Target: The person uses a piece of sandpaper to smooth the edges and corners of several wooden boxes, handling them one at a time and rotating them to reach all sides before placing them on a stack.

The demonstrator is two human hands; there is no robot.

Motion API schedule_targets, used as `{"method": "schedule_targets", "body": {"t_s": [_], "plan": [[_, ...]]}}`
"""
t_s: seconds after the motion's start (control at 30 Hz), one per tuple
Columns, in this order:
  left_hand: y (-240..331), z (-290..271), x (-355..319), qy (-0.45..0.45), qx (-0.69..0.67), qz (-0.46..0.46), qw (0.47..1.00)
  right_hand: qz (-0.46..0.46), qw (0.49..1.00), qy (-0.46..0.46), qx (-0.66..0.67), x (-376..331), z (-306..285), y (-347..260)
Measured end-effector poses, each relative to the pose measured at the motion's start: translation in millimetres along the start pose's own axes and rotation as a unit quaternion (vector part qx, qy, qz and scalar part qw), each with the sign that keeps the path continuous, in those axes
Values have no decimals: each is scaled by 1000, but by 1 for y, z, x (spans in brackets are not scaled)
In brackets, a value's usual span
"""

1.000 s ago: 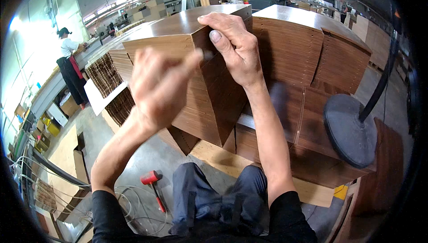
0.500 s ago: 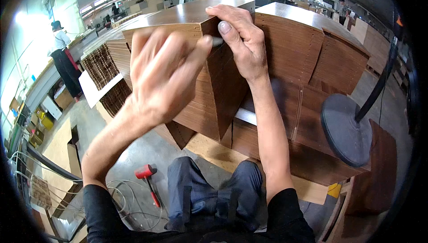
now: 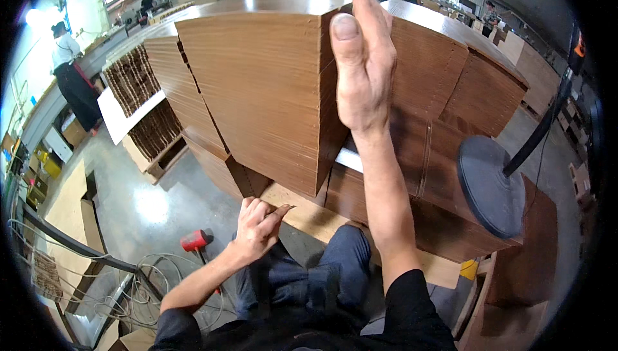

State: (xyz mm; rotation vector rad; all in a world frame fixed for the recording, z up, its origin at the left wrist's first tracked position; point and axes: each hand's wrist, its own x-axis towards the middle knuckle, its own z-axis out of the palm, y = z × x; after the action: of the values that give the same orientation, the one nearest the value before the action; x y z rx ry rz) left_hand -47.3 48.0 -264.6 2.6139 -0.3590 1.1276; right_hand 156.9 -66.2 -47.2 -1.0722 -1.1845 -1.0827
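Note:
A tall stack of brown wood-grain panels (image 3: 257, 87) rises in front of me, its near corner facing my body. My right hand (image 3: 367, 74) is held upright at that corner, thumb and fingers stretched out, nothing in it. Whether its palm touches the panels cannot be made out. Low by the stack's foot, above my left knee, my left hand (image 3: 259, 227) is closed. A small, thin, dark tip (image 3: 291, 207) sticks out past its thumb and forefinger; the rest of that piece is hidden in the fingers.
More brown panel stacks (image 3: 425, 61) stand at right, with a round black stand base (image 3: 492, 187) on the lower one. A red-headed mallet (image 3: 194, 240) and loose cables (image 3: 148, 274) lie on the floor at left. Several people work farther back.
My left hand has dropped from the stack's upper corner to near my knee. The right hand's fingers, bent over the top edge before, are now straightened. The view has shifted slightly.

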Motion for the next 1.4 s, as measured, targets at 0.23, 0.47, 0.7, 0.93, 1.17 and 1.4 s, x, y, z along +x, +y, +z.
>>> {"method": "schedule_targets", "body": {"t_s": [0.23, 0.47, 0.7, 0.93, 1.17, 1.4], "plan": [[-11, 21, -59, 59, -50, -169, 983, -16, 994, -14, -107, -64, 27, 0], [-15, 17, -45, 119, -141, -217, 959, 184, 972, -96, -109, -198, -27, -26], [-9, -3, 35, 203, -69, -13, 977, 438, 883, -113, 126, -192, -49, -98], [3, -14, 80, 219, -29, 105, 970, 499, 842, -98, 177, -166, -30, -101], [9, -33, 93, 303, -194, -87, 929, 488, 850, 21, 196, -146, -36, -89], [4, -43, 116, 155, -668, -237, 689, 439, 865, 12, 243, -91, -20, -92]]}}
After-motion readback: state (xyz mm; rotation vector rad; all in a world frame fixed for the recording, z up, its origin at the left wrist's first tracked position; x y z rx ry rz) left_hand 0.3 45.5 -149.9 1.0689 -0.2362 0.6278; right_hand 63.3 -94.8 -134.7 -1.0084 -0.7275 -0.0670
